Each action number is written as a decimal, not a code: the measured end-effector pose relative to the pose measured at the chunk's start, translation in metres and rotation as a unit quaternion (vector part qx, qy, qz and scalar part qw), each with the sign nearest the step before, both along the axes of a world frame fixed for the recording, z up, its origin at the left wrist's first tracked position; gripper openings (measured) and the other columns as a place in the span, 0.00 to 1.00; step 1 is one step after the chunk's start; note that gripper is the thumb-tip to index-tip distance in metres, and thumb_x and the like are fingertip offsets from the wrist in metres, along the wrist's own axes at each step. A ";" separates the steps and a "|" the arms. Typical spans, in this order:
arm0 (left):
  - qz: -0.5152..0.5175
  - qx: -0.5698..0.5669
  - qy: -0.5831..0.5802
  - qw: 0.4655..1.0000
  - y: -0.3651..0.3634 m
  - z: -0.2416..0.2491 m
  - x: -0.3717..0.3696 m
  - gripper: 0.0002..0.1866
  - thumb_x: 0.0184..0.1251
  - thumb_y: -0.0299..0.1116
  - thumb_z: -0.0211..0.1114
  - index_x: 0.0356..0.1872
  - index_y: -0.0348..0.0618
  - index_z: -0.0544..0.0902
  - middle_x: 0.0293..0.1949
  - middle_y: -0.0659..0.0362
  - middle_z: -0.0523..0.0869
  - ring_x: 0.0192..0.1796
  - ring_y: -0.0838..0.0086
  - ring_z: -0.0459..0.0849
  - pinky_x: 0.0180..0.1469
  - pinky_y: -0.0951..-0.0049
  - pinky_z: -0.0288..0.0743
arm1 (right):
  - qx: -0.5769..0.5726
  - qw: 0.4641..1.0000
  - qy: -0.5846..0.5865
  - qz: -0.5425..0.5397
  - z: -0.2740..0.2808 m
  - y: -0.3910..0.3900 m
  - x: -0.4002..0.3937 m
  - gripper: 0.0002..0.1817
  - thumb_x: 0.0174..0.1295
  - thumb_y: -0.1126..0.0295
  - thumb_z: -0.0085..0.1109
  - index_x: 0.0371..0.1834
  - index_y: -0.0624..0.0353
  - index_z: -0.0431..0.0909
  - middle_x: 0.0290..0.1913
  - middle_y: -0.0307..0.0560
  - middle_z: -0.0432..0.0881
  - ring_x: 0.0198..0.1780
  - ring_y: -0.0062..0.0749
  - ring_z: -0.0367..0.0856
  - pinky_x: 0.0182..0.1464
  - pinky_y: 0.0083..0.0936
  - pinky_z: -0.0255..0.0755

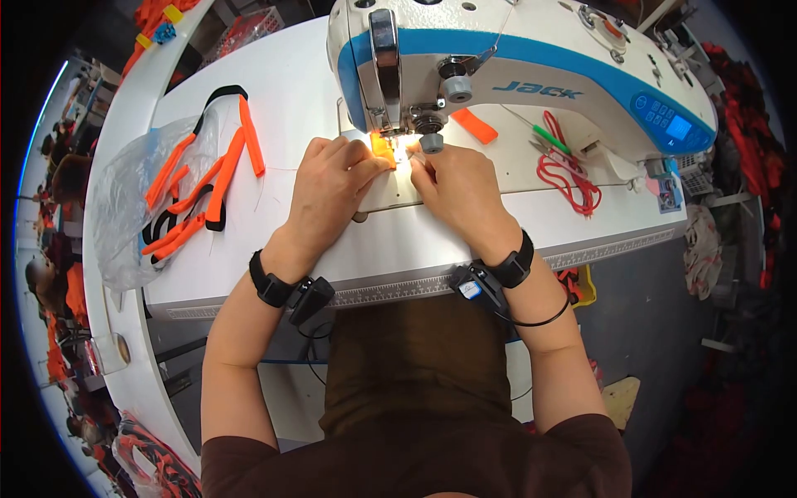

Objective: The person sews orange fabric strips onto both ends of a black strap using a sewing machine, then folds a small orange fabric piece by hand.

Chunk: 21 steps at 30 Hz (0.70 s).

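Observation:
A white and blue sewing machine (515, 79) stands over the table, its lamp lit at the needle. Beneath the presser foot lies a small orange fabric piece (383, 149), bright in the lamplight. My left hand (330, 184) pinches the piece's near left edge between thumb and forefinger. Just right of the needle, my right hand (462, 189) is closed, thumb against forefinger; glare and the fingers hide whatever is between them. Another orange strip (475, 125) lies behind my right hand, under the machine's arm.
Orange and black strips (220, 178) lie on the left, partly over a clear plastic bag (116, 207). Red-handled scissors (569, 176) and a green-handled tool (551, 139) rest right of the needle. A ruler strip (390, 292) runs along the table's front edge. People sit far left.

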<state>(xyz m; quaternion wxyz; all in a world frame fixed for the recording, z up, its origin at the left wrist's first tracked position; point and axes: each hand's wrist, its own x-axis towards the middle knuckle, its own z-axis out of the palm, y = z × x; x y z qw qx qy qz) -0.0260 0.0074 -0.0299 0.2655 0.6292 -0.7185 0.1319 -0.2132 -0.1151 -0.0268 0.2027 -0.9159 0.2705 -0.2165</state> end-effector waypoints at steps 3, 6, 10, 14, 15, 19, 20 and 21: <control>0.006 0.001 0.001 1.000 0.000 0.002 -0.001 0.08 0.66 0.31 0.77 0.45 0.53 0.95 0.35 0.66 0.83 0.40 0.70 0.81 0.52 0.66 0.72 | -0.002 1.000 -0.004 0.000 -0.002 0.000 0.000 0.12 0.73 0.65 0.62 0.37 0.63 0.85 0.29 0.54 0.88 0.32 0.52 0.89 0.37 0.47 0.81; 0.010 -0.005 0.006 1.000 -0.001 0.001 0.000 0.08 0.67 0.31 0.77 0.46 0.53 0.95 0.35 0.65 0.83 0.41 0.70 0.82 0.52 0.66 0.72 | -0.001 1.000 -0.008 -0.001 -0.003 0.000 0.001 0.12 0.73 0.65 0.62 0.37 0.63 0.85 0.29 0.55 0.88 0.32 0.52 0.89 0.36 0.47 0.81; 0.014 -0.007 0.003 1.000 -0.001 0.000 0.001 0.08 0.67 0.31 0.77 0.45 0.52 0.95 0.35 0.65 0.83 0.41 0.70 0.83 0.53 0.65 0.73 | 0.012 1.000 0.002 -0.003 0.000 0.001 0.001 0.12 0.73 0.65 0.62 0.37 0.63 0.86 0.28 0.54 0.88 0.32 0.53 0.89 0.37 0.47 0.81; 0.017 -0.011 0.005 1.000 -0.003 -0.001 0.002 0.08 0.67 0.31 0.77 0.46 0.52 0.95 0.35 0.65 0.83 0.42 0.70 0.83 0.53 0.65 0.73 | 0.006 1.000 0.001 0.003 -0.002 -0.001 0.001 0.12 0.73 0.65 0.62 0.38 0.63 0.86 0.29 0.54 0.88 0.32 0.53 0.89 0.37 0.47 0.81; 0.020 -0.010 0.005 1.000 -0.003 -0.002 0.002 0.08 0.67 0.31 0.77 0.46 0.52 0.95 0.36 0.65 0.83 0.42 0.70 0.83 0.53 0.65 0.73 | 0.005 1.000 0.003 0.004 -0.002 -0.001 0.001 0.12 0.73 0.65 0.62 0.38 0.63 0.86 0.29 0.54 0.88 0.32 0.53 0.89 0.37 0.47 0.81; 0.023 -0.005 0.004 1.000 -0.004 -0.002 0.003 0.09 0.67 0.30 0.77 0.47 0.52 0.95 0.36 0.64 0.84 0.43 0.70 0.84 0.54 0.65 0.73 | -0.002 1.000 0.002 0.002 -0.002 0.000 0.001 0.12 0.73 0.65 0.62 0.37 0.63 0.85 0.30 0.54 0.88 0.32 0.53 0.89 0.37 0.47 0.80; 0.021 -0.006 0.000 1.000 -0.004 -0.002 0.003 0.08 0.67 0.31 0.77 0.45 0.53 0.95 0.37 0.65 0.84 0.44 0.70 0.84 0.53 0.65 0.73 | -0.001 1.000 0.001 0.003 -0.002 0.001 0.001 0.12 0.73 0.65 0.62 0.37 0.63 0.85 0.30 0.54 0.88 0.32 0.53 0.89 0.37 0.47 0.80; 0.018 -0.007 -0.002 1.000 -0.004 -0.003 0.003 0.07 0.67 0.32 0.77 0.44 0.54 0.94 0.38 0.65 0.84 0.45 0.70 0.85 0.53 0.65 0.72 | -0.001 1.000 0.001 0.004 -0.001 0.001 0.001 0.12 0.73 0.65 0.61 0.37 0.63 0.85 0.30 0.54 0.88 0.32 0.53 0.89 0.37 0.47 0.80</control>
